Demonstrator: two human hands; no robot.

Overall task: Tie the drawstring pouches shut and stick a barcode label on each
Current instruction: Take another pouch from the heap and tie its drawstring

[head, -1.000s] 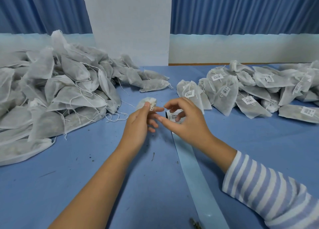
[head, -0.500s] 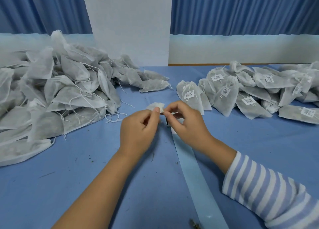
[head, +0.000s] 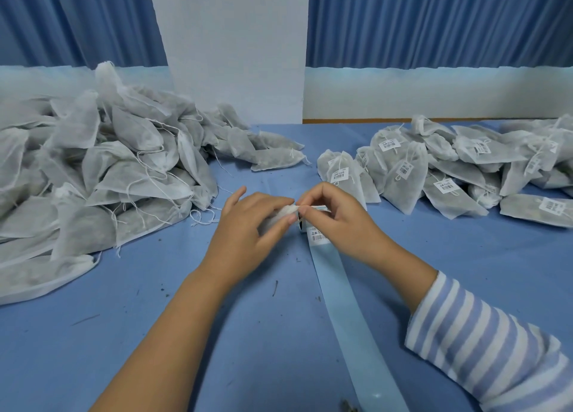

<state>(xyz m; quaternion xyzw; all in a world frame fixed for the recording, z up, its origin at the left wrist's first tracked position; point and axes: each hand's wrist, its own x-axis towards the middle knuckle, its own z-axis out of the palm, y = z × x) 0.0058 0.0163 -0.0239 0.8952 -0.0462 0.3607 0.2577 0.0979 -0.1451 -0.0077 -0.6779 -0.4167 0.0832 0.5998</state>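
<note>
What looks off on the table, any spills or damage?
Only debris: dark crumbs and a small twig lie scattered on the bare middle of the blue table, plus a dark clump at the near edge, possibly spilled pouch filling. No torn pouches visible.
</note>
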